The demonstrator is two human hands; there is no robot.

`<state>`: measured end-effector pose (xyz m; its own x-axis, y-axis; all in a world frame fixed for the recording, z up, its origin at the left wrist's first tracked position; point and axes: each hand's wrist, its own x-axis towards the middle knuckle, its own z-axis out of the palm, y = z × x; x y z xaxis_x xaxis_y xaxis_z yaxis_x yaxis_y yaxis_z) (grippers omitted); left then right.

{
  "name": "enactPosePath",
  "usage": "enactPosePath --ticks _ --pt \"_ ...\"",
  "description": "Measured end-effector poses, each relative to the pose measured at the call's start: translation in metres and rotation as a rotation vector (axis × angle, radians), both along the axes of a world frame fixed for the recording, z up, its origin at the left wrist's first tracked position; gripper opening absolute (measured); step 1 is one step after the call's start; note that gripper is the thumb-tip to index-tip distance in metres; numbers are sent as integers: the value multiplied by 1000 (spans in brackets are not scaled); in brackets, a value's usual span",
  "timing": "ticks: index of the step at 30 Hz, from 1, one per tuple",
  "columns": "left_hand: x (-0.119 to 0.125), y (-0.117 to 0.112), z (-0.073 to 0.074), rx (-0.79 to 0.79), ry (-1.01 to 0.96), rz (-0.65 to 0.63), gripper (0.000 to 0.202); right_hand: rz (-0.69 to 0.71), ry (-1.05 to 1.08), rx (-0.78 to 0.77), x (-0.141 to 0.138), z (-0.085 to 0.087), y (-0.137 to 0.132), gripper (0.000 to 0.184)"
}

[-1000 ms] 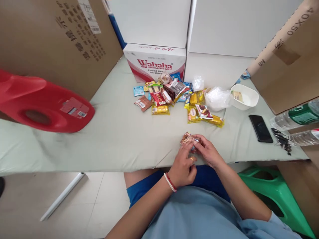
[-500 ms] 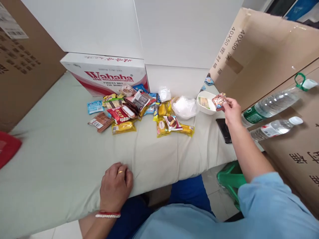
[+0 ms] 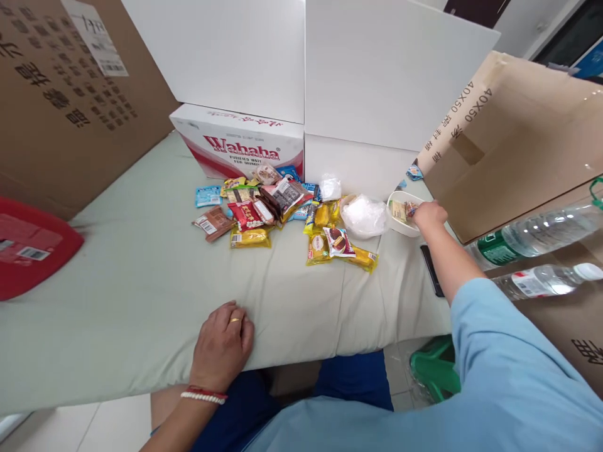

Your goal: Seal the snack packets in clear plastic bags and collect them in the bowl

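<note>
My right hand (image 3: 429,216) reaches into a white bowl (image 3: 406,231) and pinches a small brown snack packet (image 3: 411,209), partly covered by my fingers. A pale yellow-green packet (image 3: 398,210) lies in the same bowl. My left hand (image 3: 221,344) rests on the cloth near the front edge, fingers curled and nothing visible in it. Ahead of it lies a pile of wrapped snacks, with a red packet (image 3: 245,215), a brown packet (image 3: 213,223) and a yellow packet (image 3: 250,238). A brown-and-white packet (image 3: 339,242) lies across yellow ones nearer the bowl.
A white plastic bag (image 3: 364,215) sits left of the bowl. Behind the pile stands a Wahaha carton (image 3: 245,147). A black phone (image 3: 431,270) and two water bottles (image 3: 541,242) (image 3: 546,280) are at the right, beside cardboard. A red container (image 3: 35,248) stands at the left.
My right hand has lowered the brown packet from above the bowl's right side into the bowl. The left hand stays on the cloth. The camera view has shifted left.
</note>
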<state>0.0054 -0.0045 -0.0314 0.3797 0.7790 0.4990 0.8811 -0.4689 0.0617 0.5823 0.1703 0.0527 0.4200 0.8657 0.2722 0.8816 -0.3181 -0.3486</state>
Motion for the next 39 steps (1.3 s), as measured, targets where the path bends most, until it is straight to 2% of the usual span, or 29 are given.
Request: enactPosePath --ticks 2,4,6,10,14,17,21,25,31,36,39 --pt "0 0 -2 -16 -18 4 7 -82 -58 -3 -10 17 -2 18" --pt "-1 0 -3 -26 -32 1 8 -83 -105 -9 -29 32 -1 23" --pt "-1 -1 -3 -32 -37 3 9 0 -122 -12 -57 45 5 24" --pt "-1 -3 -3 -63 -49 22 10 275 -160 -51 -130 61 30 27" --pt "0 -5 -5 -116 -94 46 11 413 -223 -202 -201 56 59 30" --pt "1 -6 -7 -140 -137 62 12 439 -206 -269 -233 41 77 38" --pt "2 -7 -9 -136 -156 84 15 399 -146 -266 -239 26 93 21" --pt "3 -9 -9 -145 -177 85 17 348 -37 -179 -225 32 99 10" --pt "3 -10 -3 -193 -234 81 18 286 180 -2 -212 50 85 23" --pt "2 -11 -1 -227 -205 90 18 203 383 86 -223 51 82 21" --pt "3 -12 -1 -205 -194 85 17 176 476 152 -235 57 77 20"
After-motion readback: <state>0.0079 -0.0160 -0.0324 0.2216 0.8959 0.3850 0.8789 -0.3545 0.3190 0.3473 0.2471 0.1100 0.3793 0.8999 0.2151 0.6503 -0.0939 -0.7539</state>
